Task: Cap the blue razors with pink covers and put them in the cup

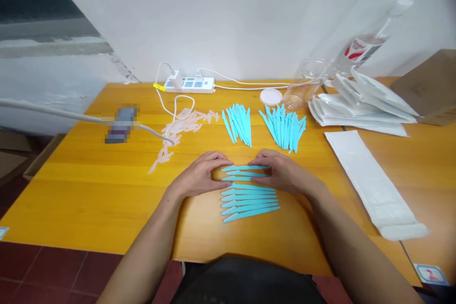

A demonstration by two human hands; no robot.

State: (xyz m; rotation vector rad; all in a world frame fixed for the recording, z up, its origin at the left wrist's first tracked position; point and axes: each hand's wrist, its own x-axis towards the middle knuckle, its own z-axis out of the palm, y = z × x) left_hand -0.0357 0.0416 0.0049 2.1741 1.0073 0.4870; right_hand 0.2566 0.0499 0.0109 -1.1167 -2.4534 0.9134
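A column of several light-blue eyebrow razors (249,198) lies on the table in front of me, handles to the right, roughly parallel. My left hand (199,175) brackets the left ends of the top few razors, thumb below and fingers above. On the other side, my right hand (285,171) curls over their handle ends in the same way, covering the tips. Beyond my hands are two loose piles of the same razors, a left pile (239,123) and a right pile (284,127). Small pale-pink plastic pieces (185,122) are scattered to the left of them.
A white power strip (190,85) with cables stands by the wall; one cable crosses the pink pieces. A blurred-out phone-like object (121,124) lies left. At right are a clear jar (302,85), its white lid (271,97), a bottle (366,47), white packages (359,104) and a flat white pouch (374,183).
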